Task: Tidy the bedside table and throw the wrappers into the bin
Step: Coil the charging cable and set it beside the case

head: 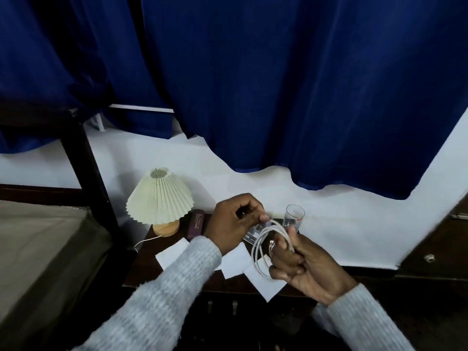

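Directly above the bedside table (pixel 141 269), the right hand (pixel 304 264) grips a coiled white cable (pixel 263 239); the left hand (pixel 234 221) pinches its end.

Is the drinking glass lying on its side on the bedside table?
No. The glass stands upright on the bedside table, just behind the hands coiling the white cable.

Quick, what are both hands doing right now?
Left hand: closed, pinching the white cable.
Right hand: closed, holding the cable's coiled loops.
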